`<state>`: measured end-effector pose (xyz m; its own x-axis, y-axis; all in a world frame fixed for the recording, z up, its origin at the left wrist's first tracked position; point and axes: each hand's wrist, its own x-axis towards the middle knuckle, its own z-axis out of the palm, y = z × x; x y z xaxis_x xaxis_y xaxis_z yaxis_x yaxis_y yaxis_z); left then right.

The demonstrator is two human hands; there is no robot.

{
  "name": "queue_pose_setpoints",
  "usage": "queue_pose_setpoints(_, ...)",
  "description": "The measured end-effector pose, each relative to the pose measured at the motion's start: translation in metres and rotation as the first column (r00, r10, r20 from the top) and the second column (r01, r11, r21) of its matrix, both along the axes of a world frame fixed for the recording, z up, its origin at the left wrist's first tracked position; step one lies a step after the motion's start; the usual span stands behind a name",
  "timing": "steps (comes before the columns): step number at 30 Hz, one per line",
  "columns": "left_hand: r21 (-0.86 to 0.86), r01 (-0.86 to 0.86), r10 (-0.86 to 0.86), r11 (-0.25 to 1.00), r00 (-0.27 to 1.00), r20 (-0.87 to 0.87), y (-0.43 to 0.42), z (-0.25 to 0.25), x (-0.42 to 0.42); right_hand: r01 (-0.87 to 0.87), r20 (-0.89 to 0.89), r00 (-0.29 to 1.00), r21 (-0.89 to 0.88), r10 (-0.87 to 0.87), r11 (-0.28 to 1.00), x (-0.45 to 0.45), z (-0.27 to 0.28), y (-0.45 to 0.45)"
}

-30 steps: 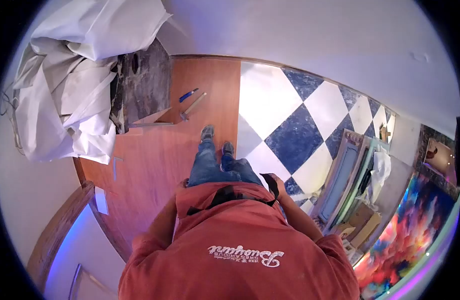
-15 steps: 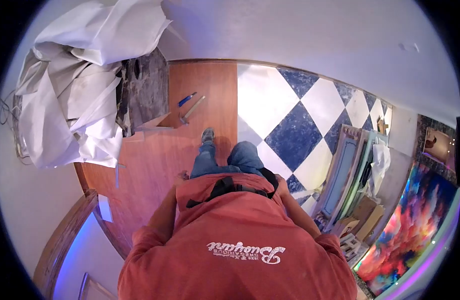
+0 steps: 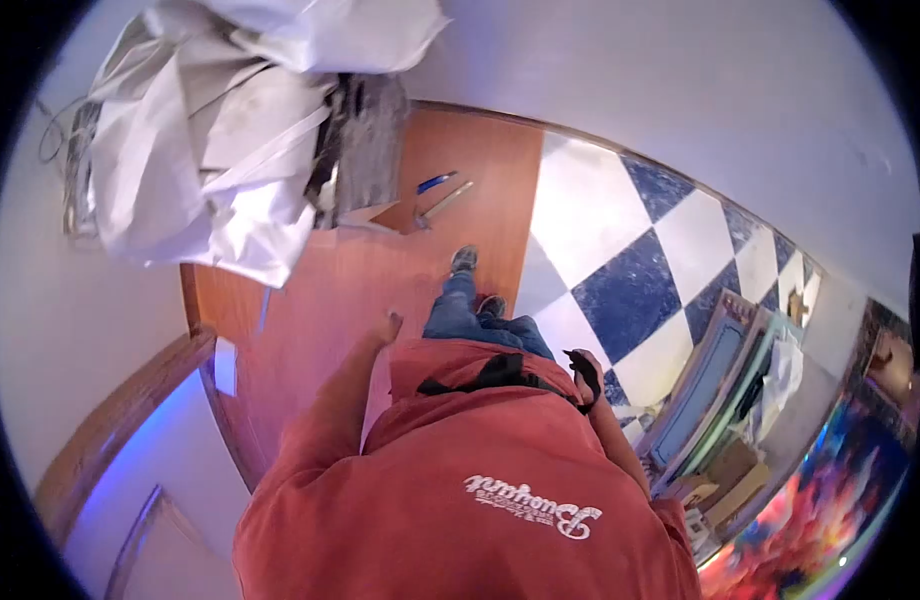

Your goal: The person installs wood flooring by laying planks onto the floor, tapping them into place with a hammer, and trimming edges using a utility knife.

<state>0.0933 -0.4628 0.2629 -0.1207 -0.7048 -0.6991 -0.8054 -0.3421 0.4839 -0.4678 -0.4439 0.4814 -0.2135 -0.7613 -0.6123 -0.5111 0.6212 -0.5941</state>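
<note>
Away from the body on the left, my left hand (image 3: pixel 392 324) hangs over the wood floor, touching nothing that I can see; its fingers are too small and blurred to make out. By the right hip, my right hand (image 3: pixel 589 372) is closed around a black strap (image 3: pixel 580 368). The strap's end sticks out above the fingers, and a black band (image 3: pixel 500 374) crosses the waist of the red shirt (image 3: pixel 460 470).
A hammer (image 3: pixel 445 205) and a blue-handled tool (image 3: pixel 437 183) lie on the wood floor (image 3: pixel 340 290) ahead. White sheeting (image 3: pixel 200 150) covers something at upper left. Panels (image 3: pixel 700 380) and cardboard (image 3: pixel 735 485) lean at right beside blue-and-white flooring (image 3: pixel 630 280).
The surroundings have shifted rightward in view. My left hand has swung out from the hip, and the feet have changed position in a step. The strap remains at my right hand.
</note>
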Motion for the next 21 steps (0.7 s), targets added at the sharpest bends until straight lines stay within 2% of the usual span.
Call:
queue_pose_setpoints(1, 0.14, -0.085, 0.088, 0.987, 0.996, -0.011, -0.031, 0.027, 0.003, 0.028, 0.068, 0.997, -0.081, -0.022, 0.996, 0.01, -0.008, 0.009)
queue_pose_setpoints(3, 0.174, -0.257, 0.255, 0.951, 0.966, 0.03, -0.046, 0.004, 0.022, 0.001, 0.127, 0.992, -0.031, 0.003, 1.0, 0.037, 0.002, 0.021)
queue_pose_setpoints(4, 0.096, -0.304, 0.3, 0.948, 0.952, 0.054, -0.065, 0.036, 0.024, -0.004, 0.137, 0.991, -0.033, 0.008, 0.999, 0.049, 0.001, 0.027)
queue_pose_setpoints(5, 0.015, -0.346, 0.344, 0.938, 0.936, 0.074, -0.088, 0.072, 0.025, -0.13, 0.126, 0.984, 0.027, 0.125, 0.991, 0.06, -0.001, 0.033)
queue_pose_setpoints(7, -0.312, -0.49, 0.455, 0.814, 0.872, -0.183, -0.079, -0.043, 0.089, -0.363, 0.116, 0.93, 0.145, 0.349, 0.92, 0.08, -0.001, 0.045)
queue_pose_setpoints(9, -0.428, -0.473, 0.487, 0.77, 0.869, -0.085, -0.124, 0.009, 0.12, -0.362, 0.03, 0.93, 0.246, 0.367, 0.899, 0.104, -0.007, 0.066)
queue_pose_setpoints(11, -0.529, -0.462, 0.492, 0.712, 0.866, -0.095, -0.157, 0.035, 0.147, -0.32, 0.161, 0.943, 0.206, 0.291, 0.925, 0.117, -0.019, 0.097)
queue_pose_setpoints(14, -0.63, -0.414, 0.42, 0.656, 0.895, -0.151, -0.201, 0.052, 0.181, -0.271, 0.169, 0.955, 0.151, 0.245, 0.951, 0.143, -0.019, 0.141)
queue_pose_setpoints(16, -0.682, -0.373, 0.33, 0.629, 0.923, -0.199, -0.219, 0.042, 0.199, -0.312, 0.15, 0.944, 0.111, 0.295, 0.944, 0.14, -0.082, 0.207)
queue_pose_setpoints(17, -0.655, -0.401, 0.358, 0.641, 0.91, -0.207, -0.225, 0.053, 0.196, -0.077, 0.442, 0.892, -0.048, 0.09, 0.996, 0.131, -0.146, 0.269)
queue_pose_setpoints(18, -0.632, -0.421, 0.374, 0.651, 0.902, -0.216, -0.224, 0.061, 0.193, -0.145, 0.315, 0.934, -0.098, 0.169, 0.985, 0.14, -0.115, 0.273)
queue_pose_setpoints(20, -0.6, -0.454, 0.396, 0.658, 0.887, -0.237, -0.224, 0.071, 0.191, -0.14, 0.212, 0.962, -0.167, 0.174, 0.976, 0.166, -0.065, 0.281)
queue_pose_setpoints(21, -0.586, -0.474, 0.41, 0.657, 0.877, -0.249, -0.222, 0.074, 0.19, -0.14, 0.157, 0.973, -0.175, 0.168, 0.975, 0.174, -0.058, 0.289)
